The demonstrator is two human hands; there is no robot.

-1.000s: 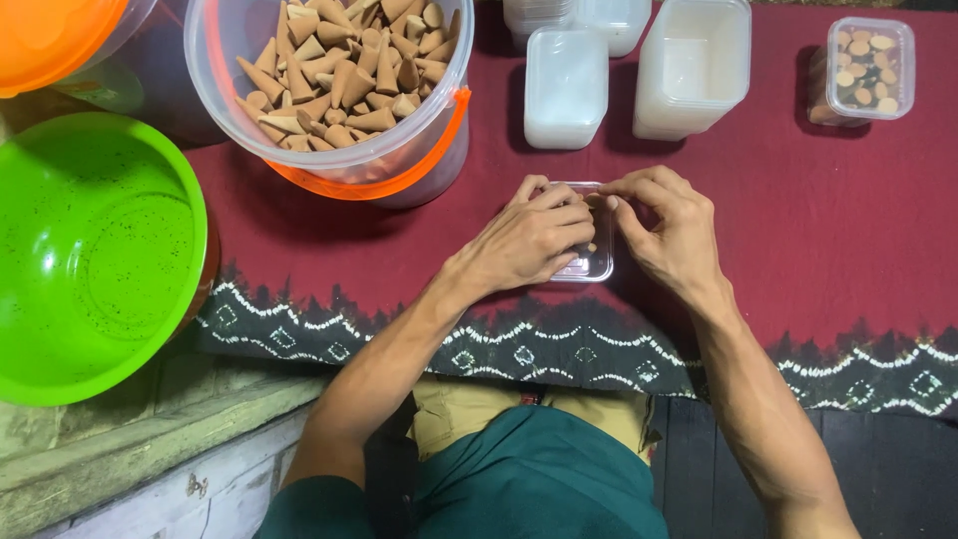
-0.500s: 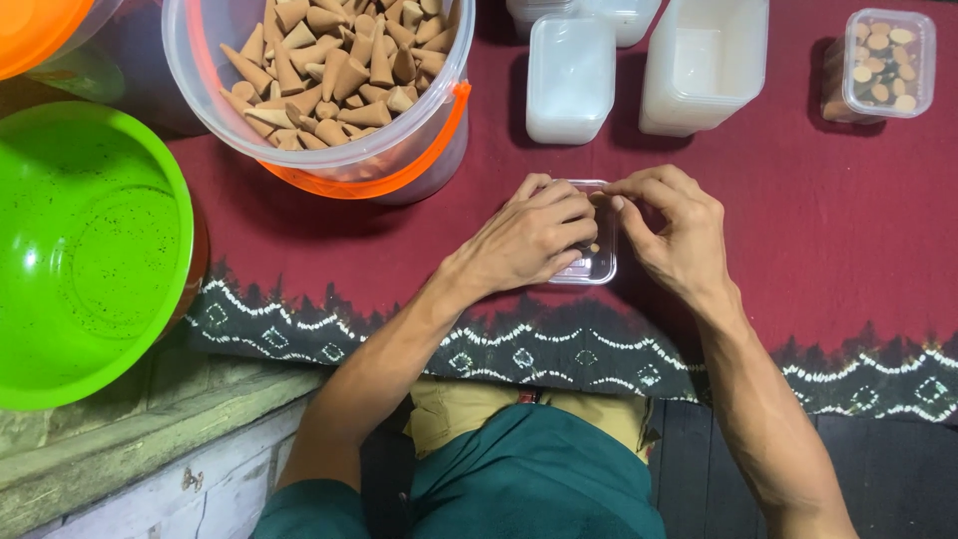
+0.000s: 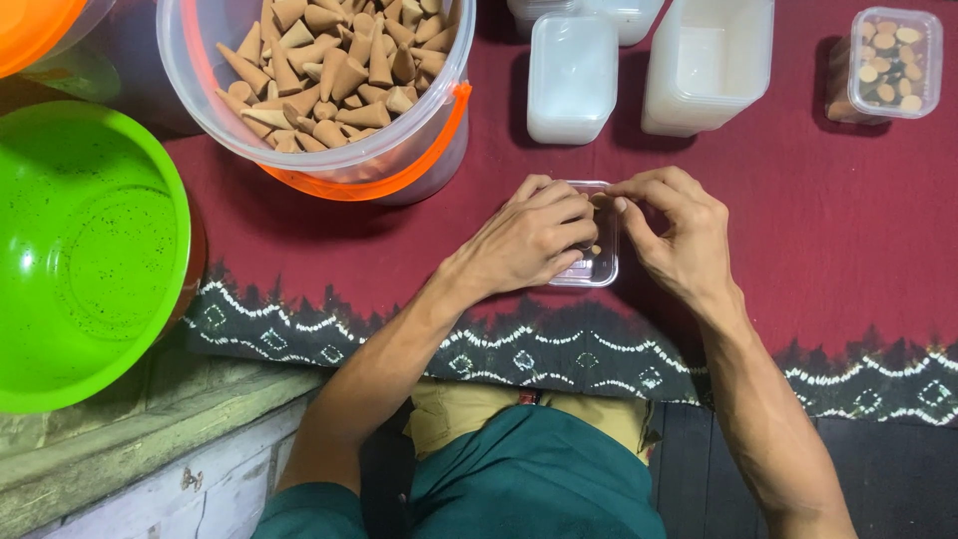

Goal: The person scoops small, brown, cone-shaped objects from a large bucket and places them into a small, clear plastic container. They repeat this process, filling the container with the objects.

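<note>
Small clear plastic box (image 3: 597,262) sits on the dark red cloth (image 3: 848,230) right in front of me, near its patterned black-and-white border (image 3: 559,349). My left hand (image 3: 529,240) lies over the box's left side w/ fingers curled down into it; can't tell if they pinch anything. My right hand (image 3: 679,235) is at the box's right edge, thumb & forefinger drawn together over the rim, other fingers curled; whether a piece is between the tips I can't make out. A few small tan bits show inside the box between the hands.

Packages around: up left of the hands, a big clear round bucket (image 3: 399,165) w/ an orange handle, full of tan cone-shaped pieces (image 3: 329,70). Straight above the hands, a frosted white rectangular lidded box (image 3: 571,80), lying flat, w/ another like it partly cut off above it. Next right, a stack of empty white rectangular containers (image 3: 709,70), open side up. Far top right, a small clear lidded box (image 3: 893,62) packed w/ the same tan pieces, round ends facing up. No labels seen on any of them.

Left edge: a bright green round basin (image 3: 80,250), speckled inside, resting off the cloth. Top left corner: part of an orange lid (image 3: 30,30)
</note>
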